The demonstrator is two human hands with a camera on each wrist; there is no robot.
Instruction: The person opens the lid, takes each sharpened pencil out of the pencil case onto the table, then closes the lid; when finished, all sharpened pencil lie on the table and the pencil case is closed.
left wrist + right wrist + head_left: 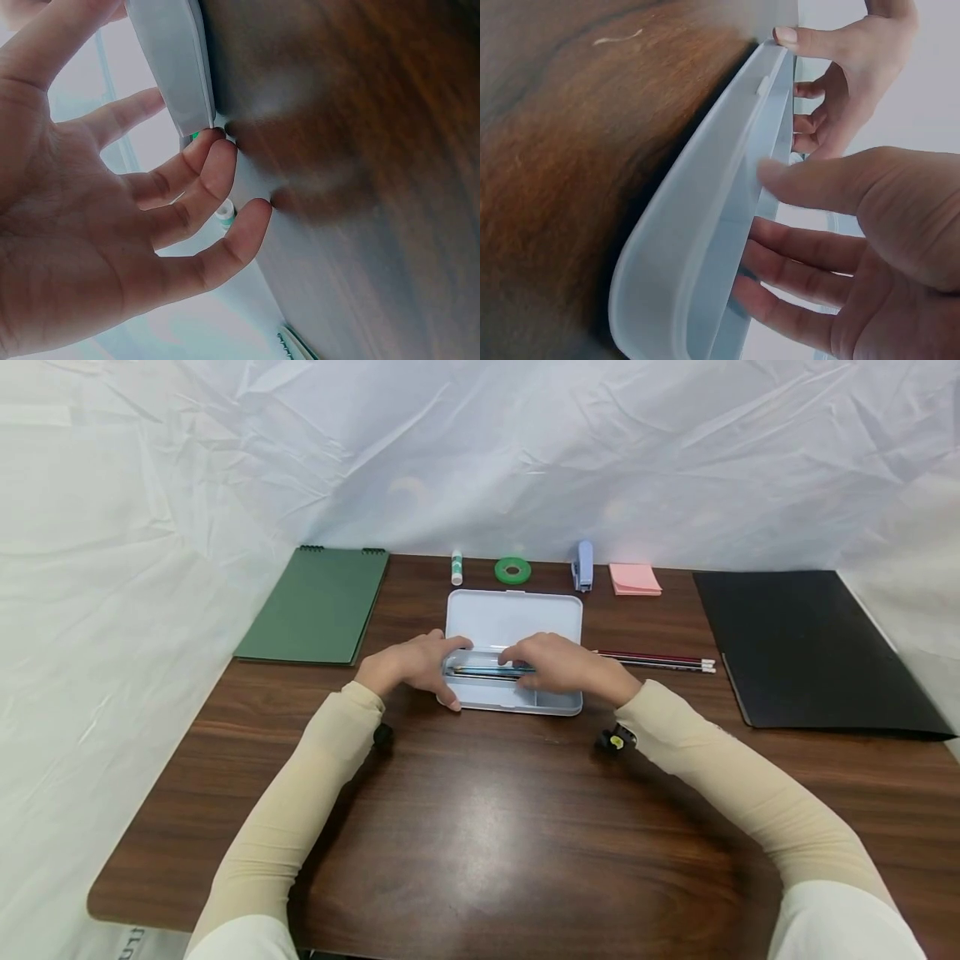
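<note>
A: We locate the pencil case (514, 647) at the middle of the table (480, 827), lid folded back flat toward the far edge, tray toward us. Pencils (487, 671) lie lengthwise in the tray's long compartment.

B: Hand status?

A: Our left hand (411, 666) rests at the tray's left end, thumb on the near wall, fingers loosely bent over the rim; in the left wrist view the fingers (202, 169) are relaxed and clamp nothing. Our right hand (566, 667) reaches into the tray from the right, fingers extended along the pencils. We cannot tell whether they pinch a pencil or only touch; the right wrist view shows the fingers (810, 251) nearly straight inside the tray wall (705, 225).

B: Handling properties of the case?

A: We judge it as thin moulded plastic: light, smooth, somewhat flexible at the walls, and liable to slide on the polished wood. We brace it at an end wall, as the left hand does, and avoid loading the open lid at the hinge.

B: And the pencils?

A: Light, rigid, round enough to roll. We take them near mid-length, with thumb and fingertips.

B: Nearby items?

A: More pencils (656, 661) lie just right of the case. A glue stick (456, 567), tape roll (513, 570), stapler (582, 565) and sticky notes (634, 579) sit behind it; a green notebook (318, 604) and a black folder (810, 647) flank it.
</note>
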